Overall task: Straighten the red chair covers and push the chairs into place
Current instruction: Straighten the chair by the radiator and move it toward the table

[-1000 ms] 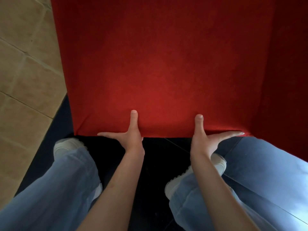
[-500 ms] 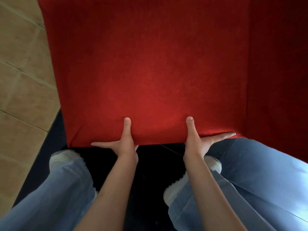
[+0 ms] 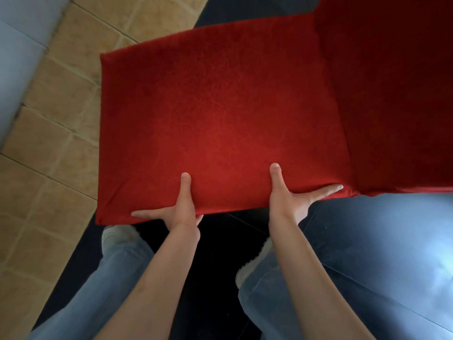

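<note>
Red chair cover (image 3: pixel 220 114) lies stretched over the seat straight in front of me, and I have it by its near edge with both hands. Closest to me are my own legs in pale jeans (image 3: pixel 115 266) and white shoes (image 3: pixel 117 235), standing on a dark strip of floor (image 3: pixel 213 253). Just above them my left hand (image 3: pixel 180 209) grips the near edge towards its left corner: thumb straight on top of the fabric, forefinger laid out along the edge, the other fingers tucked underneath where I cannot see them. My right hand (image 3: pixel 291 202) does the same towards the right corner, thumb up on the seat, forefinger reaching along the edge almost to where the cover folds into the darker red chair back (image 3: pixel 392 94) on the right.

Beyond my thumbs the cloth looks smooth and taut across to the far edge, with no creases that I can make out. Past the left edge and the far left corner lies tan tiled floor (image 3: pixel 56 119), and a pale wall (image 3: pixel 17 57) beyond that.

I judge the straightening on this chair is about finished, and the pushing is the step in hand. Next calls for an even shove from both hands, so the seat slides square and the cover does not drag.
</note>
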The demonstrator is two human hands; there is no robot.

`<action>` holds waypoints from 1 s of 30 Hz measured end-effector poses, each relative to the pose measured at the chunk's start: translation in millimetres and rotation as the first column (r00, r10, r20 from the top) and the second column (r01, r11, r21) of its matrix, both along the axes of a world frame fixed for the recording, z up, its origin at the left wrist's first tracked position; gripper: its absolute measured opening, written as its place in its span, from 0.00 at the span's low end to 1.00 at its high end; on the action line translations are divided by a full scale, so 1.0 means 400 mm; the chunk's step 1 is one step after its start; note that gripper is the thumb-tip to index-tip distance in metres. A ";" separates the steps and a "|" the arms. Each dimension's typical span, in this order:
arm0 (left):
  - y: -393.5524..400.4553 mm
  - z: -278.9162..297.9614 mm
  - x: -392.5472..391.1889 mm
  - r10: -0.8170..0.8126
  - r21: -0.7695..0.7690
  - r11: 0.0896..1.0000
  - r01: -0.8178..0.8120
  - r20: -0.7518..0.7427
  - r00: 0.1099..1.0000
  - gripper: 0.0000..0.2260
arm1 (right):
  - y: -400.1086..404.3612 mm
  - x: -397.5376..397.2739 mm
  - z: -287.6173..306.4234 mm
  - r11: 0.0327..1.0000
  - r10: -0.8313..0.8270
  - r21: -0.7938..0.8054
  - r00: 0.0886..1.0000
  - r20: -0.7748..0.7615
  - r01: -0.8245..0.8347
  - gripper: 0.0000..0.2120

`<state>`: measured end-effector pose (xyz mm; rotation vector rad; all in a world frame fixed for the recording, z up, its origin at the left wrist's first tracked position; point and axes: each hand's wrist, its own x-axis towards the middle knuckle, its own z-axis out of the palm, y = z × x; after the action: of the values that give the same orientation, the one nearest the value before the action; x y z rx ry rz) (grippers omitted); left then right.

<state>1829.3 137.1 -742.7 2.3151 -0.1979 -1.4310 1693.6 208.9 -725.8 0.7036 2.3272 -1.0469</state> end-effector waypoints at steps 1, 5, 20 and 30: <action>-0.007 0.020 -0.004 -0.016 -0.005 1.000 0.016 0.003 1.000 0.63 | -0.011 -0.008 0.018 1.000 0.003 0.007 1.000 -0.003 -0.003 0.64; -0.035 0.100 -0.011 -0.097 -0.053 0.994 0.098 0.032 0.995 0.60 | -0.055 -0.040 0.092 0.999 0.041 0.009 0.999 -0.021 -0.041 0.63; -0.285 0.362 -0.132 -0.287 -0.173 0.939 0.296 0.075 0.955 0.55 | -0.324 -0.182 0.351 0.972 0.205 -0.093 0.972 -0.118 -0.216 0.58; -0.360 0.405 -0.183 -0.196 -0.291 0.933 0.211 0.082 0.977 0.58 | -0.405 -0.239 0.407 0.943 0.319 -0.080 0.946 -0.059 -0.323 0.60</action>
<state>1756.1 -6.8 -580.7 2.1300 -0.6418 -1.3295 1598.2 46.8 -563.1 0.2541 2.3153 -1.0147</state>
